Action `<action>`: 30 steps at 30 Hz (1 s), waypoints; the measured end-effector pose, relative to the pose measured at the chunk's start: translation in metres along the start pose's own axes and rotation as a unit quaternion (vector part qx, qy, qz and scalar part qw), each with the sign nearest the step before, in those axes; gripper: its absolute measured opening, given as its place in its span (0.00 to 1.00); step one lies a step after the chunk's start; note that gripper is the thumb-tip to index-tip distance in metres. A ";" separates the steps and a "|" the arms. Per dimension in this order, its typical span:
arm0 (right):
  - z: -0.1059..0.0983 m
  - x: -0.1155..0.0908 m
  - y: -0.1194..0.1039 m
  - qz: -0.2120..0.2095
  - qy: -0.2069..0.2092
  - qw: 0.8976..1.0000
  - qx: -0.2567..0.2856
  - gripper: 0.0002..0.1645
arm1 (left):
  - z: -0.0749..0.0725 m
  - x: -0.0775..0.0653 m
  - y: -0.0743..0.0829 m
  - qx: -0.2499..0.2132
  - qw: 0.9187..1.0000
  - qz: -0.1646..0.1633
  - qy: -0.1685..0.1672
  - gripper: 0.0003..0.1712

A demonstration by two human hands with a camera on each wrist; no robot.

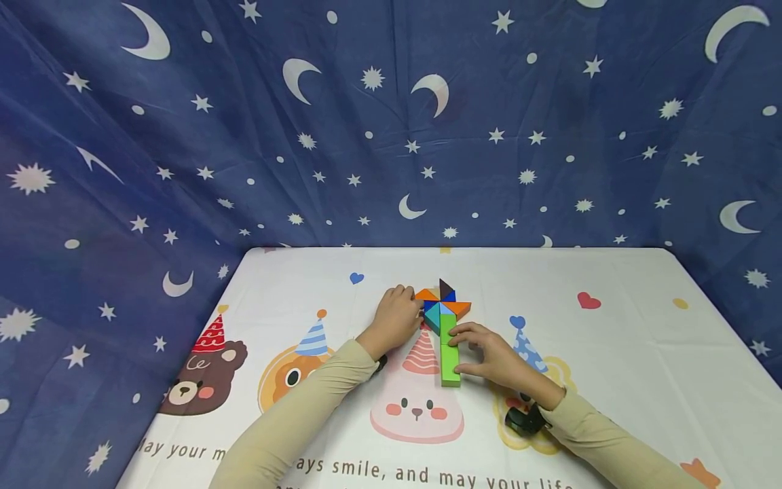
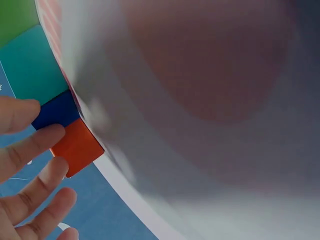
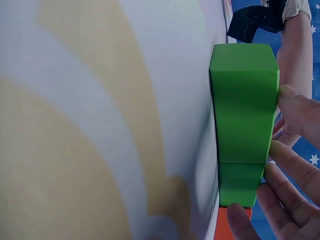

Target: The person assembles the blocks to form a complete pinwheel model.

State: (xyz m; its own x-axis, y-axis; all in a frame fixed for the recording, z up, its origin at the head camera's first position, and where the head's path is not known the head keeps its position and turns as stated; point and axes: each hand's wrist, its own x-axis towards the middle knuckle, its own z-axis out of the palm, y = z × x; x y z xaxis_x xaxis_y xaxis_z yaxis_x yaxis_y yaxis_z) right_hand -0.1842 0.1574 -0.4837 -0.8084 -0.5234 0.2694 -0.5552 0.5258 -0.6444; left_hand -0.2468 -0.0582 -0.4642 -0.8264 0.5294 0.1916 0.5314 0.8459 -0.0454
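Flat on the table lies a pinwheel shape of triangular blocks: brown (image 1: 445, 288), orange (image 1: 459, 308), teal (image 1: 432, 316), light blue and dark blue. Two green blocks (image 1: 450, 367) stand end to end below it, like a stem. At the pinwheel's left side, my left hand (image 1: 397, 316) touches the dark blue block (image 2: 56, 111) and the left orange block (image 2: 77, 147) with loosely extended fingers. Spread along the stem's right side, the fingers and thumb of my right hand (image 1: 495, 353) touch the green blocks (image 3: 245, 115). Neither hand wraps round a block.
A white tablecloth (image 1: 617, 367) printed with cartoon animals, hearts and lettering covers the table. Behind and to the sides hangs a blue curtain (image 1: 391, 170) with moons and stars. A black wrist device (image 1: 525, 421) sits at the right wrist.
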 end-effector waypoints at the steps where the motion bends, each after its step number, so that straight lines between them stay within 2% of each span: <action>1: 0.000 0.000 0.000 -0.003 0.002 1.000 -0.001 0.21 | 0.000 0.000 0.000 0.001 1.000 -0.001 -0.001 0.13; 8: 0.001 -0.001 0.002 -0.010 0.010 1.000 -0.010 0.21 | 0.002 -0.001 -0.001 0.000 1.000 -0.006 -0.005 0.10; 13: 0.001 -0.002 0.001 -0.011 0.012 1.000 -0.008 0.21 | 0.002 -0.001 -0.001 -0.001 1.000 0.001 -0.016 0.13; 20: 0.002 -0.003 0.004 -0.041 0.029 0.999 -0.010 0.21 | 0.001 -0.001 0.001 0.000 1.000 0.001 -0.023 0.14; 30: 0.000 -0.003 0.002 -0.010 0.010 1.000 -0.008 0.21 | 0.001 -0.001 0.003 0.006 1.000 0.003 -0.023 0.14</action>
State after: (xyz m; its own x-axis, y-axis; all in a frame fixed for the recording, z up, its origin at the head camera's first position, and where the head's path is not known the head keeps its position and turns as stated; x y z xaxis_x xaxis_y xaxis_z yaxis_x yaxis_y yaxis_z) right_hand -0.1830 0.1595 -0.4859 -0.8007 -0.5200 0.2973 -0.5745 0.5263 -0.6269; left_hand -0.2444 -0.0563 -0.4653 -0.8308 0.5372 0.1458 0.5347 0.8430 -0.0593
